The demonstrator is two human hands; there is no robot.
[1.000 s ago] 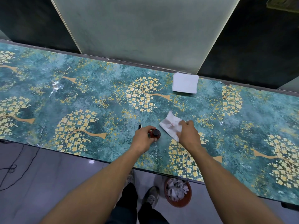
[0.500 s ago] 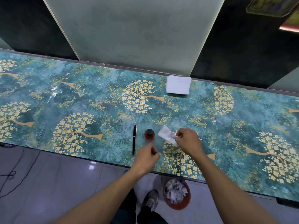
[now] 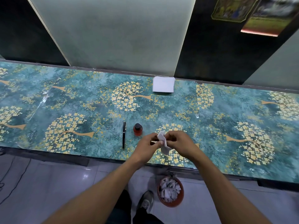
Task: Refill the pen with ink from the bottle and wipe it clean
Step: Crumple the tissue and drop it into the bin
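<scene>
A black capped pen (image 3: 124, 135) lies on the table near its front edge, pointing away from me. Just right of it stands a small red ink bottle (image 3: 137, 129) with a black cap on. To the right of the bottle, my left hand (image 3: 148, 147) and my right hand (image 3: 178, 143) are together above the table, both pinching one white tissue (image 3: 162, 141) that is folded between the fingers. The tissue's lower part hangs below my fingers.
A stack of white tissues (image 3: 163, 84) lies at the table's back edge by the wall. The table (image 3: 64, 97) has a teal cover with yellow trees. On the floor under the front edge stands a brown bin (image 3: 170, 191) with crumpled tissues, beside my shoe (image 3: 145, 201).
My left hand let go of the ink bottle and moved right to join my right hand. The tissue was lifted off the table and is now held by both hands.
</scene>
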